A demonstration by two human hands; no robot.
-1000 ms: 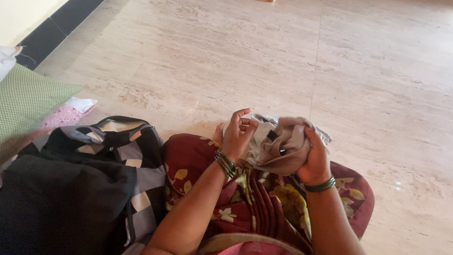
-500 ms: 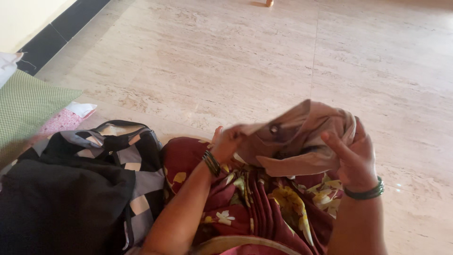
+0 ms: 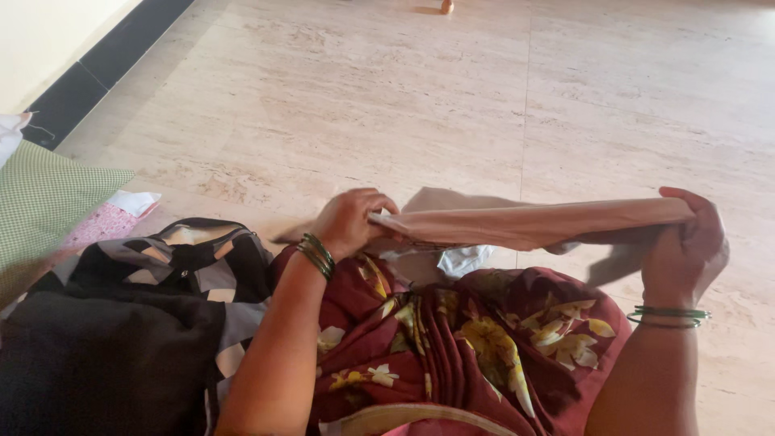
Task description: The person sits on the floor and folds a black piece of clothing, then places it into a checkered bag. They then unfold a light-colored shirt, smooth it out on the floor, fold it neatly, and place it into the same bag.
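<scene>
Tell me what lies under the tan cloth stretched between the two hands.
Under the tan cloth, held taut by the left hand and right hand, lie a white scrap of fabric and the maroon flowered lap. The cloth hides whatever floor lies behind it.

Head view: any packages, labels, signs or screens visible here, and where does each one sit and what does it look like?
None in view: no package, label, sign or screen.
What is there instead:
Beige garment, stretched level between the left hand and right hand, above the lap.
Bag, black with grey and cream patches, on the floor to the person's left.
Green checked cushion, at the left edge.
</scene>
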